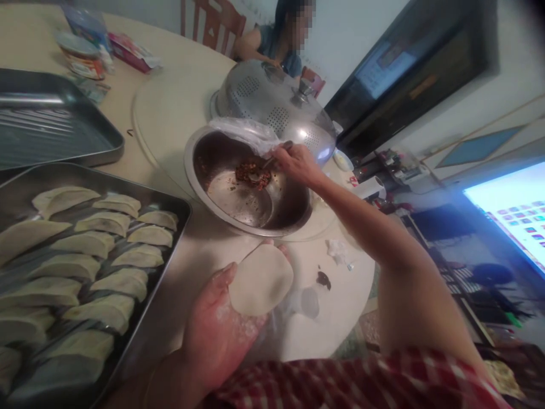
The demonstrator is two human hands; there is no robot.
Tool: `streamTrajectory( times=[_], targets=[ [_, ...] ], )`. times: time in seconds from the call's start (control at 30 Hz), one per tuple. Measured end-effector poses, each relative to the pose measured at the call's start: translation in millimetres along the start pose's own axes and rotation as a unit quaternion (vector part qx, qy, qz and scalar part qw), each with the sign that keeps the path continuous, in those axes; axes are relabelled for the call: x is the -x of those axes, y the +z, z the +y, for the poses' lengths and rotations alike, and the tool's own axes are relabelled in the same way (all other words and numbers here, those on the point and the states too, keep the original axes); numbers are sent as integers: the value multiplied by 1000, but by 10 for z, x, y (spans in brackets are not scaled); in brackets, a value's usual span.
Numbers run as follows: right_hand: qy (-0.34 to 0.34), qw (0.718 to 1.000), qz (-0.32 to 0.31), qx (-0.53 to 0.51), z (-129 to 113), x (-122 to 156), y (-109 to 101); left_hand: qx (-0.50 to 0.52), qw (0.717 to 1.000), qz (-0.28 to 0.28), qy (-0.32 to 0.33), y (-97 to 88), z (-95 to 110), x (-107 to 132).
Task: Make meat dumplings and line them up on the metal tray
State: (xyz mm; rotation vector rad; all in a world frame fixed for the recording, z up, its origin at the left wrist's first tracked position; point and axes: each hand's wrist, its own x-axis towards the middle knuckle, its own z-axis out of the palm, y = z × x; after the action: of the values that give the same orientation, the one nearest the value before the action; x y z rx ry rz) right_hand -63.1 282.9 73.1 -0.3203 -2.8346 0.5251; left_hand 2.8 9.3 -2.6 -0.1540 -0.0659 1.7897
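Note:
A round, pale dumpling wrapper (261,279) lies across the palm and fingers of my left hand (223,324), which holds it palm up in front of the metal bowl (204,196). Flour dusts that palm. My right hand (296,165) reaches over the bowl's right rim, its fingers closed round the handle of a spoon (267,163). The spoon's lower end is down in a small heap of dark reddish filling (249,173) at the bottom. Crumpled clear plastic (247,132) hangs over the bowl's far rim, by my right fingers.
At left, a metal tray (184,218) bears rows of folded dumplings; another tray (113,145) sits behind it. A perforated metal lid (293,108) stands beyond the bowl. A tub (80,57) and packets are at the far left. Another person (266,42) sits across the table.

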Motion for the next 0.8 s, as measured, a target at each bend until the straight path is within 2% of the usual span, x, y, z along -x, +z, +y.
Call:
streamTrajectory(
  times=[0.03, 0.23, 0.47, 0.63, 0.8],
  targets=[
    [11, 1000, 11, 8, -31, 2, -24, -4, 1000, 4, 1, -6, -5, -3],
    [-63, 991, 47, 109, -201, 9, 4, -14, 1000, 23, 2, -26, -23, -15],
    [-53, 973, -15, 224, -239, -98, 221, -9, 1000, 26, 12, -1, -18, -5],
    [-22, 973, -58, 224, -331, -144, 296, -11, 998, 52, 18, 28, -34, 0],
    [6, 985, -42, 170, -311, -164, 319, -10, 998, 58, 25, 38, -43, 0]
  ],
)
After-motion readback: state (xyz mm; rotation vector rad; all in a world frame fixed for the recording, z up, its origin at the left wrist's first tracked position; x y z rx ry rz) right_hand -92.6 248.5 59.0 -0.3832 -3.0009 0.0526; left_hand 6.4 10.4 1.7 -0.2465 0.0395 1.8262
